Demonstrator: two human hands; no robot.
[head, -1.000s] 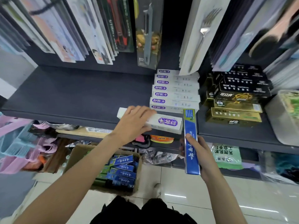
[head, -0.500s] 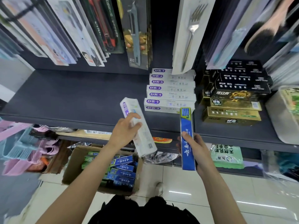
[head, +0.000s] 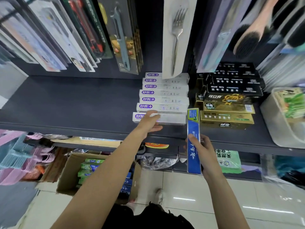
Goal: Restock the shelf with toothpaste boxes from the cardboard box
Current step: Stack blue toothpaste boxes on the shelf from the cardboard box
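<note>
My left hand (head: pixel 151 122) grips a white toothpaste box (head: pixel 171 119) with a purple logo, lying flat at the front of a row of several like boxes (head: pixel 163 93) on the dark shelf (head: pixel 74 103). My right hand (head: pixel 200 152) holds a long blue toothpaste box (head: pixel 193 138) upright, its top end at the shelf's front between the white row and the gold boxes (head: pixel 227 117). On the floor below stands the open cardboard box (head: pixel 69 172) with blue and green toothpaste boxes (head: pixel 90 168) inside.
Black and gold boxes (head: pixel 234 86) are stacked right of the white row. A clear plastic tub (head: pixel 283 123) sits at the far right. Carded forks (head: pixel 177 35), peelers and brushes hang above the shelf. The shelf's left half is bare. Pink and blue hangers (head: pixel 18 159) lie lower left.
My left hand turned the white box from upright in the air to flat and set it at the front of the white row. The right hand kept the blue box upright.
</note>
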